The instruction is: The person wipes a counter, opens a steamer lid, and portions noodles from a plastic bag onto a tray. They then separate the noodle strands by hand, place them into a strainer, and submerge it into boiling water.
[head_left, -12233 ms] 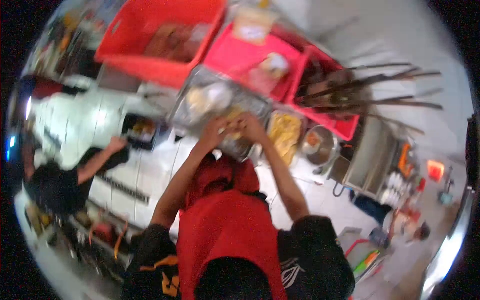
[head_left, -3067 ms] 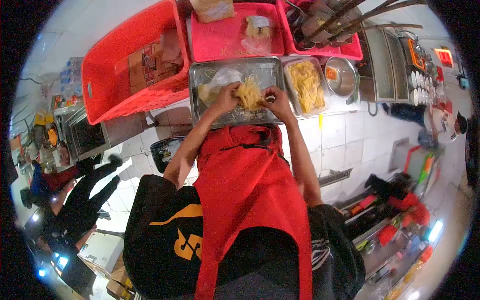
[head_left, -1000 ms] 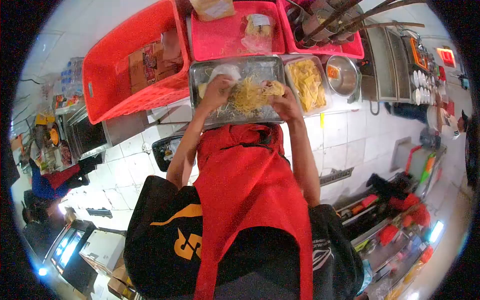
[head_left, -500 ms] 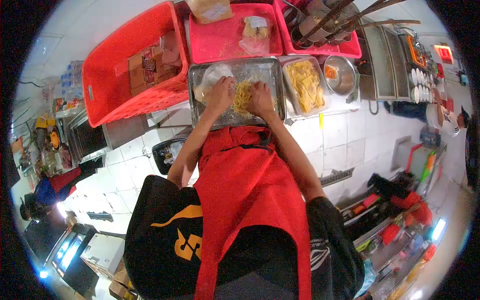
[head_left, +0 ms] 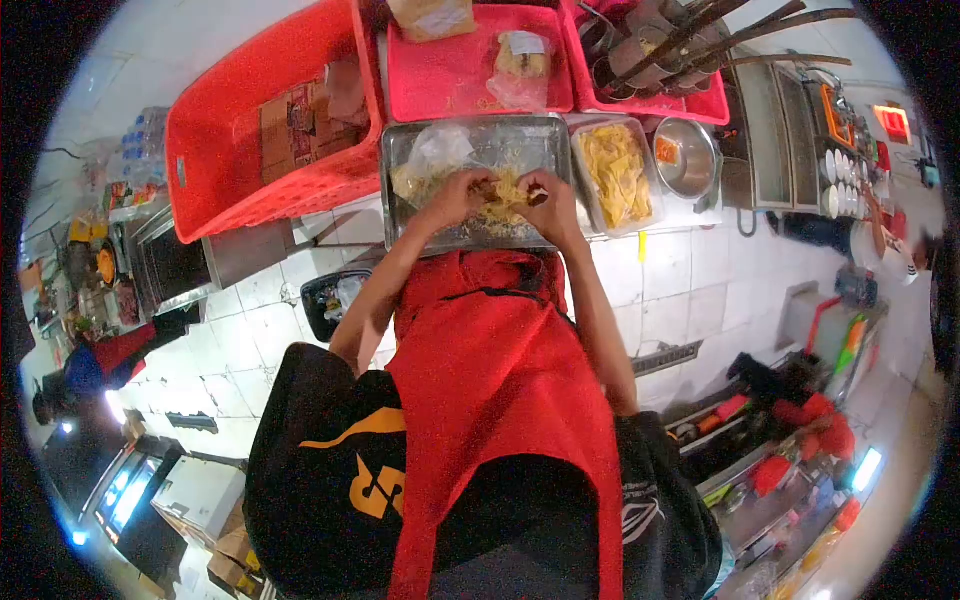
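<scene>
A metal tray lies before me with thin yellow noodles in it. My left hand has its fingers curled around one side of the noodles. From the other side, my right hand grips them with thumb and fingers bent. The strands stretch between both hands, a little above the tray's bottom, where loose bits lie scattered. Beside my left hand, in the tray's left part, rests a clear plastic bag with pale contents. The fingertips are partly hidden among the noodles.
Right of the tray stand a container of flat yellow pieces and a steel bowl. Behind is a pink bin with a bagged pack. A large red crate is at left. Long handles jut out at upper right.
My hands were low in the tray, pressed onto the noodles. Now they have lifted and turned inward, with noodles held between them.
</scene>
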`<state>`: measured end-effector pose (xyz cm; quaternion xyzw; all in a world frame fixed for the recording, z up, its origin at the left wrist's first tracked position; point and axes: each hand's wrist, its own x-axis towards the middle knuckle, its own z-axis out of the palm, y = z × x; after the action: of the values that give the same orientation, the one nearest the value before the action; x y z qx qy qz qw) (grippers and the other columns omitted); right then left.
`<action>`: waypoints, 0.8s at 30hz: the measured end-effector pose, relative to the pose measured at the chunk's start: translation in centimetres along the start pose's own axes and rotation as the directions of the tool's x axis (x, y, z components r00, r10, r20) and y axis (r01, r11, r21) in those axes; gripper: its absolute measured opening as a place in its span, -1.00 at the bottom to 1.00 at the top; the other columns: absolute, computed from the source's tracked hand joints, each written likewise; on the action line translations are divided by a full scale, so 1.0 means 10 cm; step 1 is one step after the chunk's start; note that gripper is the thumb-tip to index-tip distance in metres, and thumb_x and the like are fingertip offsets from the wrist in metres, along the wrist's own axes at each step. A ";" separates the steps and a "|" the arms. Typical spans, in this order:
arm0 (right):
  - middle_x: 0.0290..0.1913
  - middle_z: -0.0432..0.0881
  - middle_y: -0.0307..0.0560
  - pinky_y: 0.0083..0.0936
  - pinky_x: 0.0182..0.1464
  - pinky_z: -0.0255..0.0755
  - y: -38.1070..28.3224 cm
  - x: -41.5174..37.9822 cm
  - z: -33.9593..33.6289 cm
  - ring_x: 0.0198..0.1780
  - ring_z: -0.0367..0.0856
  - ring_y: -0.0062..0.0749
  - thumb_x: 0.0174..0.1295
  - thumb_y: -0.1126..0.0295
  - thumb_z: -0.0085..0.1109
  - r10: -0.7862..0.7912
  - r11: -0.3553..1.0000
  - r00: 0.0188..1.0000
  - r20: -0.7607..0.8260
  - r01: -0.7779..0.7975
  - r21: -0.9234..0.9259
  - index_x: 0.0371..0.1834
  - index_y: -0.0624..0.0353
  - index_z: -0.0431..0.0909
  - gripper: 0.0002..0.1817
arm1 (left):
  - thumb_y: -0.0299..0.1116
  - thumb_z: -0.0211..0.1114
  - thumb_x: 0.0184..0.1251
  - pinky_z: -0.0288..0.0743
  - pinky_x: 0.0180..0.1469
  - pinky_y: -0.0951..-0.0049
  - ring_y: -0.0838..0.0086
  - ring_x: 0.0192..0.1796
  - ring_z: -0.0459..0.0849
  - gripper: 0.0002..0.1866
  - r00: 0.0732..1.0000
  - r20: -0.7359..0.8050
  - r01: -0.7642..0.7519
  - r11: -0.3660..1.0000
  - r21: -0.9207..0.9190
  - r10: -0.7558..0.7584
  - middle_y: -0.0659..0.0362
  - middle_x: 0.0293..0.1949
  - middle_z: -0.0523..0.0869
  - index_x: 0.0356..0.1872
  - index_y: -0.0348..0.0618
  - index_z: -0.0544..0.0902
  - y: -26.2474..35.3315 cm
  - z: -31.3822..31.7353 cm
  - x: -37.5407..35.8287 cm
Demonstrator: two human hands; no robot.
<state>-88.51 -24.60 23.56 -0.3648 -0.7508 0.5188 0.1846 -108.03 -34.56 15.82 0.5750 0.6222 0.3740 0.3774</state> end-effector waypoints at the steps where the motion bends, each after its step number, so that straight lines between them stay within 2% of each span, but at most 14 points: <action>1: -0.29 0.62 -0.13 -0.52 -0.25 0.52 0.09 0.03 -0.02 -0.29 0.58 -0.46 -0.22 0.44 0.52 -0.004 1.000 1.000 -0.013 0.004 -0.002 -0.32 0.25 0.56 -0.63 | -0.35 0.31 0.33 0.54 0.01 0.35 0.42 -0.07 0.67 -0.68 1.000 0.005 -0.012 1.000 0.003 0.012 0.18 -0.18 0.70 0.06 -0.22 0.56 -0.06 0.01 0.04; 3: -0.32 0.60 -0.16 -0.56 -0.26 0.52 0.24 0.01 -0.06 -0.30 0.57 -0.53 -0.15 0.53 0.46 0.059 0.970 0.995 0.076 -0.039 -0.241 -0.36 0.26 0.54 -0.71 | -0.37 0.29 0.33 0.53 -0.05 0.41 0.49 -0.09 0.66 -0.74 0.974 0.064 0.219 0.847 -0.484 -0.215 0.18 -0.25 0.70 -0.03 -0.26 0.57 -0.01 0.06 0.07; 5: -0.32 0.59 -0.16 -0.57 -0.27 0.50 0.27 -0.05 -0.09 -0.32 0.57 -0.53 -0.12 0.52 0.45 0.094 0.978 0.991 0.100 -0.073 -0.196 -0.34 0.26 0.52 -0.70 | -0.36 0.27 0.35 0.53 -0.08 0.44 0.53 -0.15 0.64 -0.75 0.979 0.068 0.201 0.898 -0.392 -0.190 0.20 -0.26 0.69 -0.02 -0.23 0.59 0.11 -0.03 0.11; 7: -0.33 0.57 -0.15 -0.55 -0.23 0.50 0.19 -0.11 -0.03 -0.32 0.57 -0.51 -0.14 0.43 0.49 0.125 0.948 0.992 0.025 -0.127 0.291 -0.26 0.25 0.50 -0.61 | -0.34 0.26 0.37 0.53 -0.11 0.46 0.57 -0.21 0.62 -0.76 0.981 0.065 0.195 0.936 -0.292 -0.184 0.21 -0.26 0.68 -0.02 -0.19 0.60 0.18 -0.08 0.03; 9: -0.29 0.60 -0.15 -0.55 -0.17 0.49 0.34 -0.07 -0.02 -0.26 0.57 -0.55 -0.09 0.42 0.47 0.202 0.868 0.974 0.099 -0.225 0.443 -0.17 0.25 0.49 -0.58 | -0.34 0.25 0.39 0.50 -0.10 0.51 0.58 -0.18 0.62 -0.73 0.958 0.122 0.286 0.907 -0.310 -0.261 0.21 -0.24 0.66 0.00 -0.25 0.53 0.20 -0.11 0.06; 10: -0.26 0.61 -0.16 -0.56 -0.14 0.49 0.39 -0.05 -0.02 -0.23 0.58 -0.56 -0.03 0.45 0.44 0.073 0.980 0.996 0.044 -0.080 0.180 -0.15 0.25 0.50 -0.61 | -0.34 0.25 0.39 0.50 -0.10 0.51 0.58 -0.18 0.62 -0.73 0.959 0.118 0.283 0.908 -0.308 -0.259 0.21 -0.24 0.66 0.00 -0.25 0.53 0.21 -0.09 0.08; 11: -0.24 0.63 -0.17 -0.56 -0.11 0.49 0.40 -0.05 -0.02 -0.20 0.58 -0.57 0.03 0.48 0.41 -0.063 0.993 0.998 0.025 0.065 -0.103 -0.13 0.26 0.51 -0.65 | -0.34 0.25 0.38 0.50 -0.10 0.51 0.59 -0.19 0.61 -0.72 0.946 0.092 0.299 0.722 -0.624 -0.312 0.22 -0.24 0.65 0.02 -0.24 0.52 0.22 -0.03 0.07; 12: -0.19 0.65 -0.17 -0.55 -0.10 0.50 0.42 -0.04 -0.02 -0.17 0.60 -0.54 0.10 0.48 0.38 -0.002 0.986 0.995 0.095 0.018 -0.167 -0.08 0.26 0.54 -0.67 | -0.35 0.26 0.38 0.50 -0.10 0.52 0.60 -0.21 0.60 -0.71 0.925 0.092 0.261 0.440 -0.859 -0.368 0.24 -0.23 0.64 0.04 -0.22 0.51 0.21 0.02 0.06; 13: -0.19 0.65 -0.17 -0.55 -0.10 0.50 0.45 -0.05 -0.01 -0.17 0.60 -0.54 0.10 0.48 0.38 0.000 0.986 0.996 0.095 0.016 -0.168 -0.08 0.26 0.54 -0.67 | -0.35 0.26 0.38 0.50 -0.10 0.52 0.60 -0.21 0.60 -0.71 0.925 0.094 0.262 0.439 -0.859 -0.368 0.24 -0.23 0.64 0.04 -0.22 0.51 0.19 0.02 0.07; 15: -0.18 0.66 -0.17 -0.54 -0.07 0.51 0.24 -0.07 0.02 -0.17 0.62 -0.47 0.07 0.41 0.43 0.164 0.965 0.981 0.103 -0.181 0.188 -0.09 0.24 0.58 -0.65 | -0.45 0.29 0.33 0.53 -0.09 0.50 0.59 -0.18 0.61 -0.70 0.958 0.057 0.229 0.629 -0.743 -0.282 0.23 -0.22 0.66 0.04 -0.24 0.52 0.12 0.01 0.04; 16: -0.18 0.66 -0.17 -0.54 -0.07 0.51 0.31 -0.06 0.04 -0.17 0.62 -0.47 0.07 0.41 0.43 0.163 0.966 0.981 0.105 -0.180 0.187 -0.09 0.24 0.58 -0.65 | -0.45 0.29 0.33 0.53 -0.09 0.50 0.59 -0.18 0.61 -0.70 0.958 0.055 0.228 0.629 -0.744 -0.283 0.23 -0.22 0.66 0.04 -0.24 0.52 0.10 0.02 0.03; 18: -0.18 0.67 -0.19 -0.47 -0.09 0.55 0.39 0.01 0.08 -0.14 0.63 -0.48 0.07 0.21 0.46 0.135 0.924 0.990 0.032 -0.137 0.356 -0.21 0.15 0.67 -0.69 | -0.55 0.34 0.24 0.54 -0.09 0.49 0.58 -0.16 0.62 -0.68 0.990 0.024 0.132 0.867 -0.481 -0.137 0.24 -0.20 0.67 0.01 -0.27 0.54 0.12 -0.01 0.04; 22: -0.22 0.67 -0.15 -0.50 -0.08 0.55 0.17 0.02 0.04 -0.17 0.64 -0.48 0.03 0.26 0.48 0.114 0.980 0.993 0.034 -0.118 0.161 -0.26 0.21 0.68 -0.70 | -0.58 0.40 0.16 0.54 -0.09 0.50 0.58 -0.16 0.63 -0.65 0.986 0.006 0.152 0.873 -0.464 -0.169 0.24 -0.19 0.68 -0.01 -0.28 0.56 0.19 0.00 0.03; 24: -0.26 0.66 -0.13 -0.52 -0.14 0.53 0.29 0.05 0.06 -0.20 0.63 -0.47 -0.06 0.32 0.52 -0.058 0.987 0.986 0.154 0.080 -0.140 -0.27 0.26 0.67 -0.67 | -0.57 0.41 0.14 0.51 -0.11 0.53 0.60 -0.17 0.63 -0.66 0.955 -0.026 0.162 0.594 -0.788 -0.295 0.25 -0.19 0.68 -0.04 -0.27 0.59 0.11 0.06 -0.01</action>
<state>-88.19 -24.02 20.62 -0.3111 -0.8106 0.4818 0.1184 -107.05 -34.56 16.57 0.2397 0.4946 0.5973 0.5841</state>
